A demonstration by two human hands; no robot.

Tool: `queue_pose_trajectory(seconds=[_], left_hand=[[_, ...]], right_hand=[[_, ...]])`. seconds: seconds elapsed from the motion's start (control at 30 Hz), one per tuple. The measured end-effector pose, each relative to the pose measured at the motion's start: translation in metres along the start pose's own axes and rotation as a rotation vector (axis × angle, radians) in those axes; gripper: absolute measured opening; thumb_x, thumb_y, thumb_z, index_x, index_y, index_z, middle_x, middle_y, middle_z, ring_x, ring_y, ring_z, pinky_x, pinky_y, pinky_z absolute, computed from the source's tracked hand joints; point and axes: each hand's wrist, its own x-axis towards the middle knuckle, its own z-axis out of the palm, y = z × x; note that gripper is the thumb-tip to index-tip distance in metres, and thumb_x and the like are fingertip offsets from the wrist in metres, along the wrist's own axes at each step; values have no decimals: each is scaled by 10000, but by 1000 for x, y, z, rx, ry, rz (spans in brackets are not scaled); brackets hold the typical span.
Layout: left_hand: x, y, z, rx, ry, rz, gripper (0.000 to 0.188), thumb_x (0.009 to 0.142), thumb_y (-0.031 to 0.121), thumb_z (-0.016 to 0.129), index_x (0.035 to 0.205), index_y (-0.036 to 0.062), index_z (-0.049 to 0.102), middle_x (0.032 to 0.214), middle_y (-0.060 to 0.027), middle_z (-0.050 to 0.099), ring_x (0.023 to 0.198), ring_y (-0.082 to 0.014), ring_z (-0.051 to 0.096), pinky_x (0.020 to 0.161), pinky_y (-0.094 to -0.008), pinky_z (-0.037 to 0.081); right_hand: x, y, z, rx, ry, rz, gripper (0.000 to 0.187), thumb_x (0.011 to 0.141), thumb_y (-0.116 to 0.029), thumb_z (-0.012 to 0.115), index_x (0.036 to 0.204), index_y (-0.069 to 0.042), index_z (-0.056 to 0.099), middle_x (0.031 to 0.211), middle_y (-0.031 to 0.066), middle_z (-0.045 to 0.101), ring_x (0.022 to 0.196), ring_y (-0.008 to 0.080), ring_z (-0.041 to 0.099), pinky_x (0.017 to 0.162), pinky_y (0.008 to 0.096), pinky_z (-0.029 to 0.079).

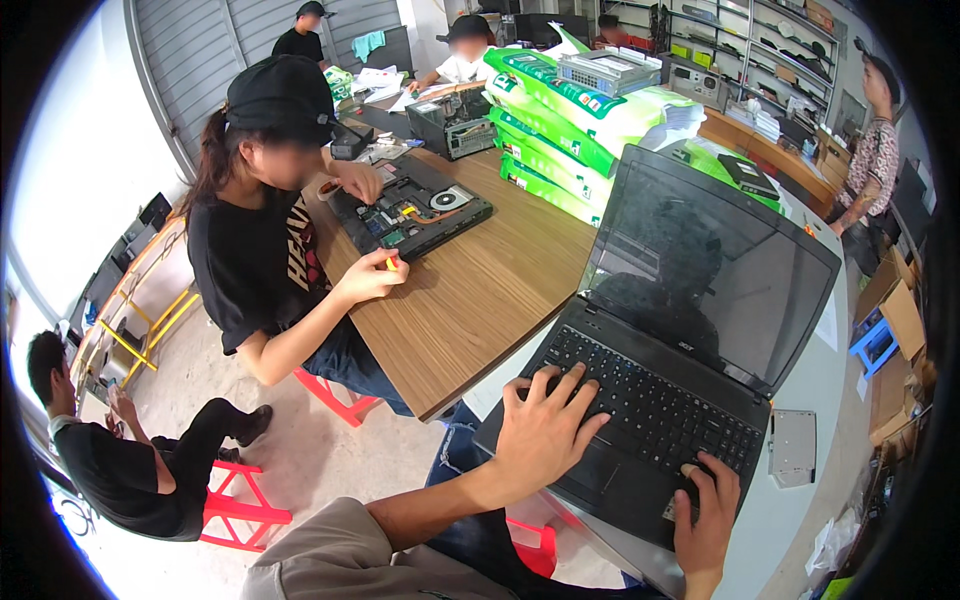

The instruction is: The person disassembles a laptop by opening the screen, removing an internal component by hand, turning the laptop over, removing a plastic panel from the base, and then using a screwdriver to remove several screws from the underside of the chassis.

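Note:
A black laptop (640, 440) stands with its lid raised on the white table. Its screen (700, 270) is dark and mirrors a person's outline. My left hand (545, 430) rests over the left part of the keyboard, fingers spread on the keys, the thumb above the palm rest. At the laptop's front right corner lies my right hand (708, 510), its fingers bent apart with the fingertips at the lower right keys and palm rest. Neither hand holds anything. Right of the laptop is a flat silver drive-like part (793, 447).
Green-and-white paper packs (550, 140) are stacked behind the laptop, a silver drive unit (610, 72) on top. Left, a co-worker holds a yellow-and-red tool over an opened laptop (420, 205) on the wooden table (470, 330). A red stool (533, 545) stands below.

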Motion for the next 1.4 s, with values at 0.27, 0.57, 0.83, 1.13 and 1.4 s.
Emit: queue_pose_trajectory(seconds=[0.27, 0.57, 0.83, 1.13, 1.4], left_hand=[[1, -1, 0, -98, 3, -17, 407, 948, 402, 642, 1210, 91, 651, 1307, -75, 594, 1175, -270, 509, 928, -454, 384], [3, -1, -3, -103, -123, -5, 381, 948, 357, 652, 1191, 65, 639, 1212, -110, 565, 1163, -304, 510, 965, -448, 376], [4, -3, 2, -132, -37, 8, 358, 946, 327, 658, 1198, 72, 644, 1370, -147, 565, 1173, -308, 517, 973, -453, 397], [4, -3, -1, -151, -12, -13, 338, 928, 301, 687, 1178, 74, 668, 1180, -103, 594, 1124, -293, 527, 933, -423, 409], [5, -3, -4, -158, -75, -41, 334, 898, 286, 713, 1154, 78, 662, 1087, -92, 570, 1070, -296, 523, 899, -421, 410]], right_hand=[[0, 0, 0, 3, 2, 0, 301, 843, -11, 640, 1144, -10, 632, 1342, 175, 538, 1255, 394, 488, 1107, 465, 352], [0, 0, 2, 7, 3, 15, 300, 845, -20, 644, 1145, -19, 632, 1346, 170, 539, 1261, 392, 485, 1111, 468, 347], [0, 2, 2, -12, -6, 16, 304, 843, -13, 642, 1147, -20, 633, 1346, 169, 540, 1256, 391, 487, 1110, 465, 348], [1, -1, 0, 7, 3, 5, 306, 842, -12, 642, 1148, -17, 636, 1341, 169, 542, 1252, 389, 492, 1107, 461, 351], [-1, 10, 3, -25, -22, 22, 311, 842, -10, 642, 1153, -15, 635, 1347, 169, 538, 1268, 391, 487, 1116, 462, 347]])
